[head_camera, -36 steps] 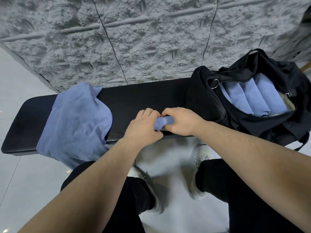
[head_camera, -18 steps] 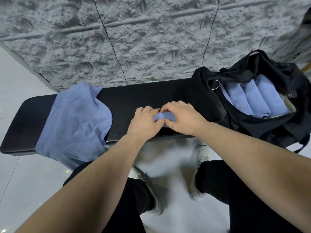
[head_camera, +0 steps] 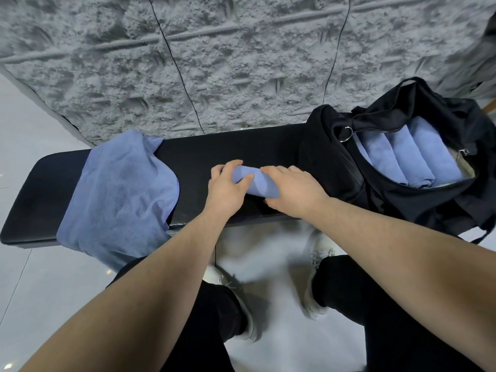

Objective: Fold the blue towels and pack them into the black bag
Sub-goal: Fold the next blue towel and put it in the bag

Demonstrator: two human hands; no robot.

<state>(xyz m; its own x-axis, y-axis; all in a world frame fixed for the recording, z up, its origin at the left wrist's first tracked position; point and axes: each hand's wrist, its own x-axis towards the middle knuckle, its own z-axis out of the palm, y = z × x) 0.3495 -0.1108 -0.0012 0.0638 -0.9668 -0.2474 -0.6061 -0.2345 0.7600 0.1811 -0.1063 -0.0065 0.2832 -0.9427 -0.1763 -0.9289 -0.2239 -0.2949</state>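
Holding a rolled blue towel (head_camera: 257, 181) with both hands, I have it lying on the black desk (head_camera: 204, 149), near the middle and slightly toward the front edge. My left hand (head_camera: 228, 187) has its grip curled round the left end of the roll: the fingers wrap over the top and the thumb presses on the near side. My right hand (head_camera: 294, 190) lies over the right end, fingers bent across the top and thumb tucked at the near lower edge, so this grip also closes on the cloth. The roll sits at a slant between the two hands.

A loose blue towel (head_camera: 118, 194), unfolded, drapes over the left part of the desk and hangs past its front edge. The black bag (head_camera: 335, 167) stands open on the right end of the desk, just beside my right hand. Inside it, folded blue towels (head_camera: 413, 159) lie side by side in a row.

Behind the desk stands a rough grey wall (head_camera: 241, 63). My shoes (head_camera: 316, 261) rest on pale floor tiles (head_camera: 40, 291).
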